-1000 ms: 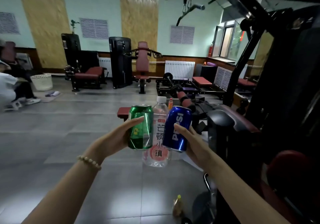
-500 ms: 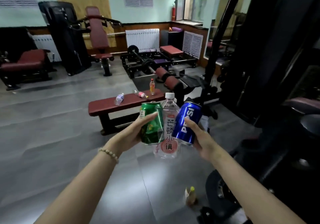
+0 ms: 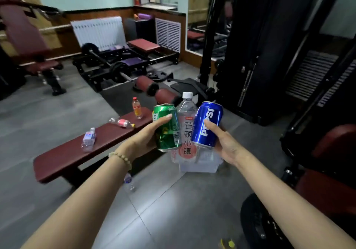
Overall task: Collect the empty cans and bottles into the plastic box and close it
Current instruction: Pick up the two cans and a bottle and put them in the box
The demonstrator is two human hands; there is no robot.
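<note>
While gripped between both hands, clear plastic water bottle [image 3: 185,133] upright above translucent plastic box [image 3: 200,165]; left hand [image 3: 143,140] wrapped round glossy green can [image 3: 167,126], right hand [image 3: 224,145] round blue Pepsi can [image 3: 207,124]. Left of box, padded maroon bench [image 3: 63,156].

I note glossy metal on the green can [image 3: 168,127] and blue can [image 3: 207,125], clear smooth plastic on the bottle [image 3: 186,133] and box [image 3: 200,164], matt maroon padding on the bench [image 3: 77,152], and smooth grey floor tiles [image 3: 173,210].
</note>
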